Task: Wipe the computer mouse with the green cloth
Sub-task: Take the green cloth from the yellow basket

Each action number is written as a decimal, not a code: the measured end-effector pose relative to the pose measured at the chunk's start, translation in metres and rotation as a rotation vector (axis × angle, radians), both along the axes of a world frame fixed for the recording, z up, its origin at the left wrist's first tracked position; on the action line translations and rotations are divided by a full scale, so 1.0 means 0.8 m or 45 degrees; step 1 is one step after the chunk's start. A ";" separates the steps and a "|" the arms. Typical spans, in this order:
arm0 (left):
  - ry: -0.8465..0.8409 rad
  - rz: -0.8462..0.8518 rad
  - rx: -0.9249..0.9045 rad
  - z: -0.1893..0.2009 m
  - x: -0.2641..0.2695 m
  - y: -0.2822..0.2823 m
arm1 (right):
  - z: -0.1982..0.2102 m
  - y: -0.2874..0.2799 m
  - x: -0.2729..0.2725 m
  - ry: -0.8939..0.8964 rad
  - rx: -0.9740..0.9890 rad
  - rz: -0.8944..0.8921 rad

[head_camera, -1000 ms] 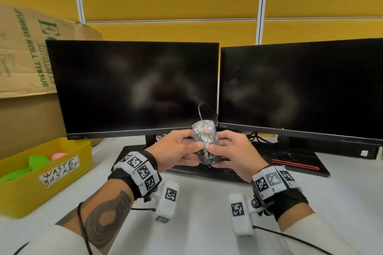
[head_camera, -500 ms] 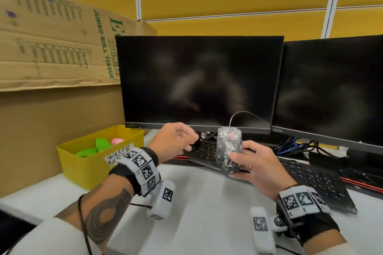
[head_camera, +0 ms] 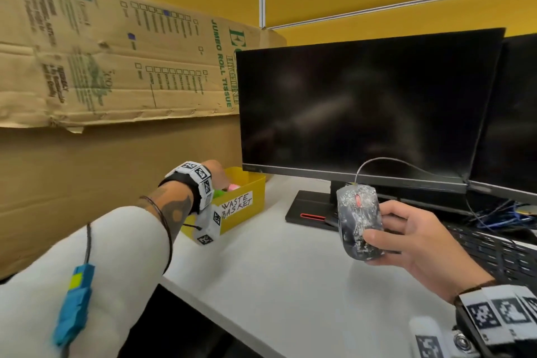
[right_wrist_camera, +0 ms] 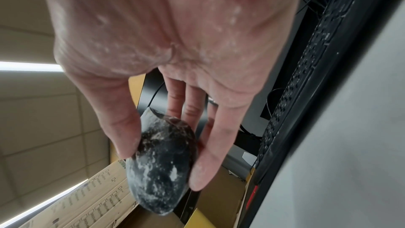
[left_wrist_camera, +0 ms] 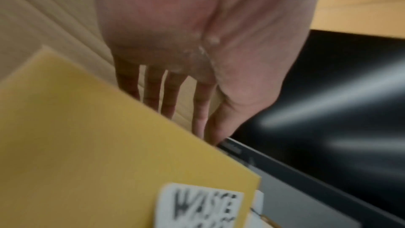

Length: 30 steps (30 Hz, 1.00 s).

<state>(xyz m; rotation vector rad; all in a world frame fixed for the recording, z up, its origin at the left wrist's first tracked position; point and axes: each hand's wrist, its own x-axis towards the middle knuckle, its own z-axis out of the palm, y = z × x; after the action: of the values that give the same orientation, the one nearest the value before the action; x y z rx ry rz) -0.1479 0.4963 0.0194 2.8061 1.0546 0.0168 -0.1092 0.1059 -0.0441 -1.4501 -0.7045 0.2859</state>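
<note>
A black wired mouse point(head_camera: 359, 221) smeared with white powder is held above the desk in my right hand point(head_camera: 406, 238), thumb on one side and fingers on the other; the right wrist view shows the mouse point(right_wrist_camera: 162, 167) pinched the same way. My left hand point(head_camera: 217, 174) reaches down into the yellow basket point(head_camera: 250, 213) labelled "WASTE BASKET". In the left wrist view its fingers point(left_wrist_camera: 168, 98) point straight down behind the yellow wall point(left_wrist_camera: 98, 145), tips hidden. A bit of green cloth point(head_camera: 218, 192) and something pink point(head_camera: 234, 186) show inside the basket.
A black monitor point(head_camera: 363, 107) stands behind the mouse, a second one at the right edge. A black keyboard point(head_camera: 494, 253) lies under my right hand. A large cardboard box point(head_camera: 116, 81) fills the left side. White desk surface point(head_camera: 276, 270) lies between basket and keyboard.
My left hand let go of the mouse and moved left into the yellow basket. The right hand keeps the mouse. My head turned left.
</note>
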 end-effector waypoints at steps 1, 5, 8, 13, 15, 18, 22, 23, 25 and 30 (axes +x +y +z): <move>0.094 -0.025 0.061 0.000 0.003 0.004 | 0.001 -0.001 0.000 -0.003 0.002 0.004; 0.283 -0.027 0.201 -0.008 0.020 0.028 | 0.001 -0.001 0.000 -0.007 0.013 0.013; 0.332 -0.018 0.269 -0.017 0.032 0.030 | -0.001 0.000 0.001 -0.007 0.003 0.007; 0.358 -0.013 0.281 -0.024 0.040 0.040 | -0.004 -0.003 0.005 0.011 -0.020 -0.037; 0.326 -0.012 0.269 -0.026 0.038 0.039 | -0.004 -0.006 0.006 0.013 -0.028 -0.059; 0.160 -0.001 0.260 -0.019 0.030 0.032 | -0.002 -0.007 0.006 0.014 -0.026 -0.080; -0.112 0.015 0.267 0.027 0.009 0.012 | 0.000 -0.008 0.008 0.025 -0.015 -0.108; -0.224 -0.013 0.259 0.041 0.005 0.006 | 0.001 -0.009 0.008 0.031 -0.008 -0.115; -0.474 -0.077 0.228 0.068 -0.005 -0.011 | 0.002 -0.011 0.008 0.043 0.013 -0.130; -1.004 -0.295 0.135 0.116 -0.020 -0.074 | 0.005 -0.021 0.010 0.063 0.059 -0.161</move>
<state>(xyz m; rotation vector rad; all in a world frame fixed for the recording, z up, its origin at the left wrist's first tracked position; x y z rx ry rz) -0.1643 0.4375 0.1120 2.5694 0.5398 1.0696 -0.1011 0.0889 -0.0404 -1.4324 -0.5730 0.2057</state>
